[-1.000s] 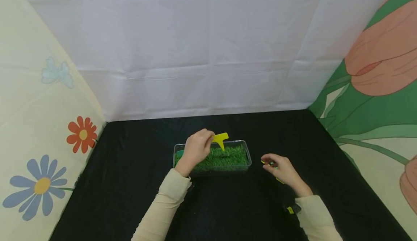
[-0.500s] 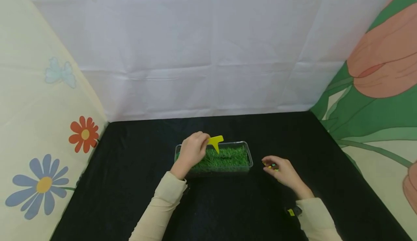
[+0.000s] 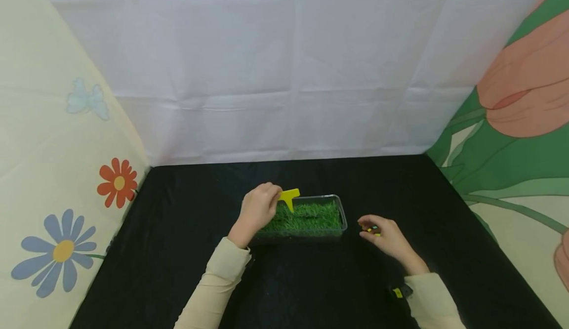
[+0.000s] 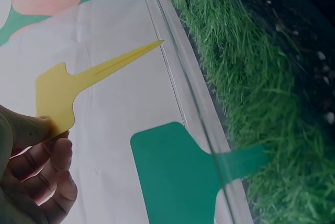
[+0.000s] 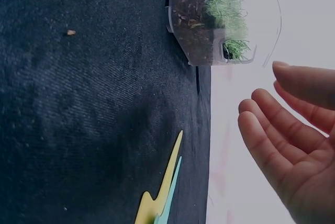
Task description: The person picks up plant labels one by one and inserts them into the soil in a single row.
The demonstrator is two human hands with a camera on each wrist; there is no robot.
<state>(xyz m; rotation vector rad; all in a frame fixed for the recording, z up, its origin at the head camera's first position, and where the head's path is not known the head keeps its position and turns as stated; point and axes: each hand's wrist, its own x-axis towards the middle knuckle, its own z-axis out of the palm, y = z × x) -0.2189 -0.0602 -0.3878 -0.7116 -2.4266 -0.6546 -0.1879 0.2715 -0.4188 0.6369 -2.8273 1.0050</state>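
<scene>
My left hand (image 3: 258,208) pinches a yellow T-shaped plant label (image 3: 290,196) by its broad head, held above the grass (image 3: 313,218) in a clear plastic tray (image 3: 344,219). In the left wrist view the label's pointed stem reaches toward the tray's rim, and a green plant label (image 4: 170,169) has its stem in the grass. From the head that green label is hidden behind the left hand. To the tray's right hovers my right hand (image 3: 386,235), fingers loosely bent around nothing. Below it a yellow label (image 5: 166,179) and a teal label (image 5: 168,198) lie on the cloth.
Black cloth (image 3: 302,284) covers the table. A white sheet (image 3: 284,72) hangs behind, with flower-printed panels at the left and right. Dark soil (image 5: 191,1) shows through the tray's wall. A small brown crumb (image 5: 70,33) lies on the cloth.
My left hand has moved left over the tray with the yellow label, covering the green label that showed earlier. The right hand has stayed almost still.
</scene>
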